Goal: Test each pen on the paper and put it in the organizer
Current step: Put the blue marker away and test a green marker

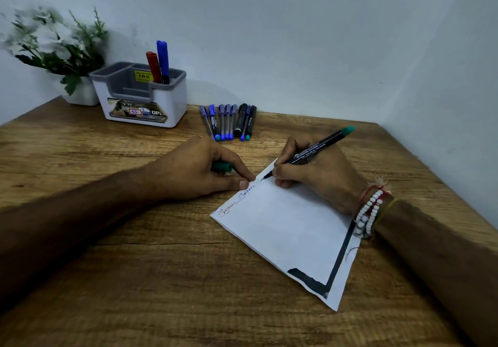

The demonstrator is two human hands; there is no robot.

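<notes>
Wooden desk (134,279) is carrying our paper (291,233); our right hand (315,174) is gripping a green pen (315,151), its tip touching the sheet, while our left hand (194,169) is closing around the green cap (222,166). Farther back, loose pens (229,123) are lying beside the organizer (140,96), which is holding two.

A blurred leafy plant with white flowers (54,39) stands in a white pot (83,93) at the far left corner of the wooden surface (134,279)
</notes>
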